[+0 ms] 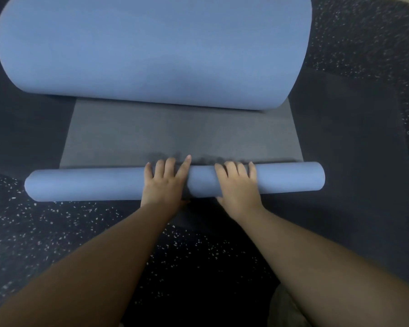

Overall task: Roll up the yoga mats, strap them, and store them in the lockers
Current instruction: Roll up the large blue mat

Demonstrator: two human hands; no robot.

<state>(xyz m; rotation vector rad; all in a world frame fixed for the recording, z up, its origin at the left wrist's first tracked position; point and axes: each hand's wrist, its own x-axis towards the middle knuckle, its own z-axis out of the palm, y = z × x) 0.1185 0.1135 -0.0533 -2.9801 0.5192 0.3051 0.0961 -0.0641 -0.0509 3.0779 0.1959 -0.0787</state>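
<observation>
While the left hand [164,181] pressed down with fingers spread and nearly straight, the right hand [237,182] lay beside it the same way, flat and wide, gripping nothing. Both rested on the middle of the rolled part [85,185] of the blue yoga mat, probably to keep the coil tight and push it evenly forward. Beyond the fingertips stretched the mat's grey underside [180,131], flat on the floor, and farther off the blue far end [151,48] curled up in a large loose fold toward the person. Speckled rubber flooring [33,232] lay all around. No strap, locker or other container showed, so strapping and storing looked to be yet undone.
</observation>
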